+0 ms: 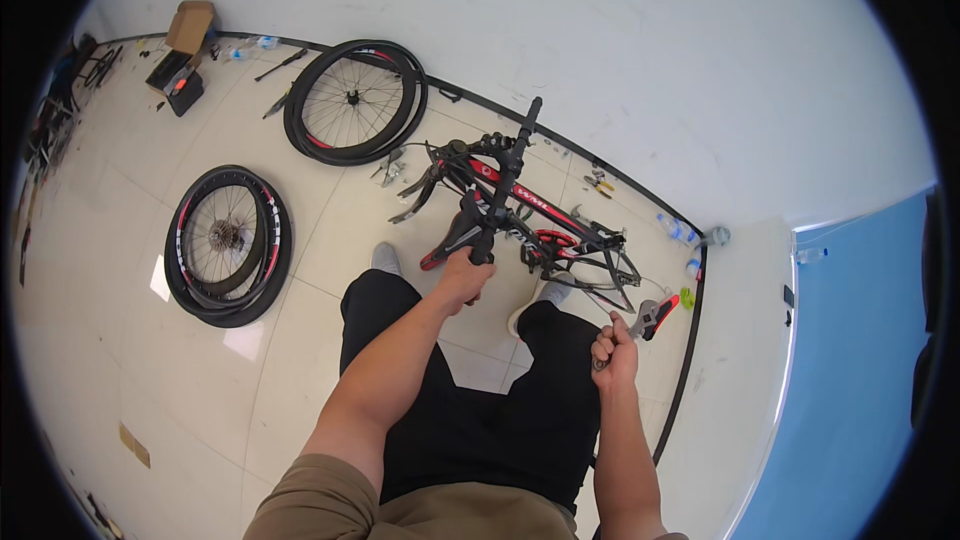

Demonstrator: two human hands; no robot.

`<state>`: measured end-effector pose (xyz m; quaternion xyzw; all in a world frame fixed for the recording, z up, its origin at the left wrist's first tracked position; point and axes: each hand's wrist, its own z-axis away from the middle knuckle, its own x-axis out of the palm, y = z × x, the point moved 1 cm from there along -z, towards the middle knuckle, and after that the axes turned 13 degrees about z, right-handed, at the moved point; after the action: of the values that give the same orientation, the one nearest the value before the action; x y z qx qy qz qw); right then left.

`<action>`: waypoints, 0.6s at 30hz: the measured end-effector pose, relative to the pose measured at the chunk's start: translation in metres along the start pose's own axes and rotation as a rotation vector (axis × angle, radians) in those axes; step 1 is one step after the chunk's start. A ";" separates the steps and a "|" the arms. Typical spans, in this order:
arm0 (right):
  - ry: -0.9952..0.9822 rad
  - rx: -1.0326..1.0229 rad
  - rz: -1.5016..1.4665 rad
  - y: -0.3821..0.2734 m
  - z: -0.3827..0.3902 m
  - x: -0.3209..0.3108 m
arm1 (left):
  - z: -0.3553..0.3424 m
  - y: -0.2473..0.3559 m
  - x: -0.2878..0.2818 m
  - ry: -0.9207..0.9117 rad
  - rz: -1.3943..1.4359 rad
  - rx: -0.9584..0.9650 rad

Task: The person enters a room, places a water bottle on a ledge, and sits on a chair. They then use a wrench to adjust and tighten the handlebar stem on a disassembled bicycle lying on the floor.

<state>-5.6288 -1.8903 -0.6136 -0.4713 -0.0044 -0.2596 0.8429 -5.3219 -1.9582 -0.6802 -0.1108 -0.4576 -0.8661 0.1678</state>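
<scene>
My left hand (464, 281) is closed around the near end of a black handlebar (509, 176). The handlebar lies across a black and red bicycle frame (545, 204), which is on the floor in front of my feet without wheels. My right hand (616, 352) is closed on the handle of a grey adjustable wrench (646, 321). Its jaw end sticks out past my fingers, and the handle's end shows below them. Close to the wrench head is a red and black piece (661, 316), whose kind I cannot make out. The red chainring (556, 243) faces up.
Two wheels or tyres overlap at the back (353, 98); another wheel with a cassette (224, 233) lies left. Yellow-handled pliers (599, 184), plastic bottles (676, 230) and small parts lie along the wall. An open cardboard box (190, 28) stands far left.
</scene>
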 end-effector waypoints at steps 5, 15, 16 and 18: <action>-0.030 -0.011 -0.010 0.000 -0.001 -0.001 | 0.003 0.003 0.000 0.033 -0.039 0.054; -0.061 -0.026 0.126 -0.013 0.006 0.031 | 0.008 0.009 0.000 0.067 -0.101 0.057; -0.078 -0.022 0.151 -0.013 0.006 0.040 | 0.008 0.009 0.000 0.050 -0.102 0.049; -0.148 -0.027 0.192 -0.013 -0.002 0.062 | 0.008 0.011 0.002 0.022 -0.085 0.038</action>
<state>-5.5815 -1.9235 -0.5890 -0.4989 -0.0178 -0.1424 0.8547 -5.3189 -1.9580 -0.6667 -0.0784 -0.4763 -0.8649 0.1377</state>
